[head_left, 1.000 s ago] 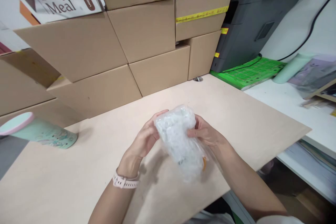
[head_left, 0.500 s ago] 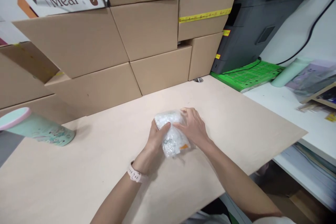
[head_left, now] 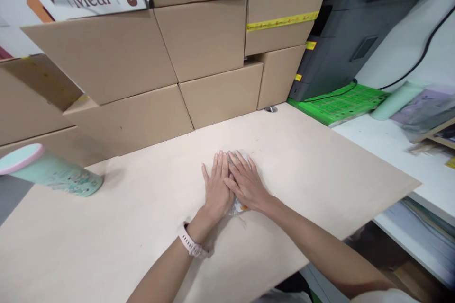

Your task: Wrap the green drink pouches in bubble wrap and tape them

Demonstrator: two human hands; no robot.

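Your loose, straight fingers (head_left: 239, 164) lie over the clear, crinkly plastic packet (head_left: 234, 209), likely light, soft and slippery: hold its edges.

A head-worn camera looked forward and down from above the desk (head_left: 320, 170), near enough to centre the left hand (head_left: 217, 190) and right hand (head_left: 249, 183), facing cardboard boxes (head_left: 131, 59) stacked across the frame's upper left.

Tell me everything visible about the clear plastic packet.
The packet looks like clear, crinkled plastic with an orange patch at its near end. It lies on the pale tabletop, mostly hidden. The right grip lies flat over it; the left grip is beside or over its left edge, which is hidden. Contents cannot be made out.
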